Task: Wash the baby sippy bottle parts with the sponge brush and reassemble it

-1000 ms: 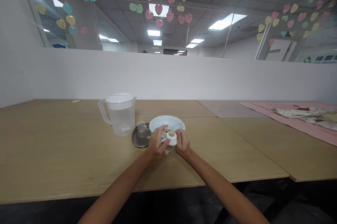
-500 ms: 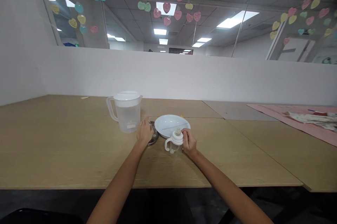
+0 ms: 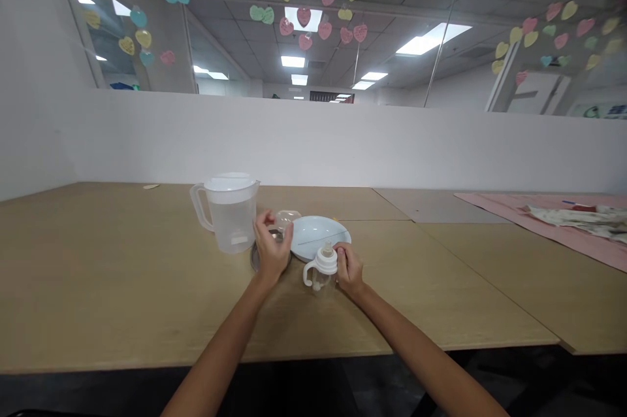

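My left hand is raised over a round metal dish, thumb and fingers apart. Just beyond its thumb is a clear plastic cap-like piece; whether the hand touches it I cannot tell. My right hand grips the side of a baby bottle, which stands upright on the table with a white collar, a clear spout and a white handle on its left. Behind the bottle lies a white plate with a thin line across it. Left of my left hand stands a translucent pitcher.
The wooden table runs back to a white half-wall with glass above. At the far right a pink cloth carries a crumpled whitish cloth. A small flat pale piece lies at the back left.
My left hand has risen from the metal dish and its fingers have spread. The clear cap-like piece has come into view beyond it. My right hand keeps hold of the bottle.
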`<state>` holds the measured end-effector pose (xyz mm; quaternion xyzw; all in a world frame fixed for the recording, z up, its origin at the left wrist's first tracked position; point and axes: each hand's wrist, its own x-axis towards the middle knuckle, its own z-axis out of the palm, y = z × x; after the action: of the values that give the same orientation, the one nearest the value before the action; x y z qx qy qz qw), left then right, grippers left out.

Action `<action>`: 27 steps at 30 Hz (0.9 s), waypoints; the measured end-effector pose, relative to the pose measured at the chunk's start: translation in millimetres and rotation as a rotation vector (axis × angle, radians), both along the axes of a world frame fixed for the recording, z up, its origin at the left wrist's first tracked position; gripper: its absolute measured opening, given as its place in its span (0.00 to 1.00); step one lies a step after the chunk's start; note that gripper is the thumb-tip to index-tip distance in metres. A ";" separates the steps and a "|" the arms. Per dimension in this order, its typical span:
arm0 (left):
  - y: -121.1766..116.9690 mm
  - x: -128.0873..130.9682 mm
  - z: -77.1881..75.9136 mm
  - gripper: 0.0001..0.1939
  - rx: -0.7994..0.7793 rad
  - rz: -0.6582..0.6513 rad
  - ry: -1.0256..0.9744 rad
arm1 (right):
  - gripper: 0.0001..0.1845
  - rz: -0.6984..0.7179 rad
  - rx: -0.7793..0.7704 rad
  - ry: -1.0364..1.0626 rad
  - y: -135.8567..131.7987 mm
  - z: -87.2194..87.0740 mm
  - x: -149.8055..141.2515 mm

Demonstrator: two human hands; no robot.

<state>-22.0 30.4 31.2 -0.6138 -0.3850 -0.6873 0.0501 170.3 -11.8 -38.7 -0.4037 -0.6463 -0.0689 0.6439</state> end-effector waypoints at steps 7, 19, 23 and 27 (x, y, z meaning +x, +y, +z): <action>-54.6 33.1 3.7 0.15 0.304 -0.385 0.347 | 0.12 0.001 -0.008 0.034 0.9 -0.1 -2.8; -48.1 37.6 -9.5 0.15 0.246 -0.320 0.269 | 0.12 -0.031 -0.027 0.069 -0.5 0.9 -5.6; -49.6 41.8 -8.3 0.15 0.231 -0.316 0.285 | 0.13 -0.040 -0.032 0.063 -1.6 2.4 -6.1; -48.7 41.8 -4.8 0.17 0.156 -0.344 0.336 | 0.13 -0.028 -0.044 0.062 -1.7 2.0 -5.1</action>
<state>19.9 -18.2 26.4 -0.7701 -0.2072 -0.6018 0.0429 165.2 -13.5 -36.6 -0.4286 -0.6218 -0.0510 0.6535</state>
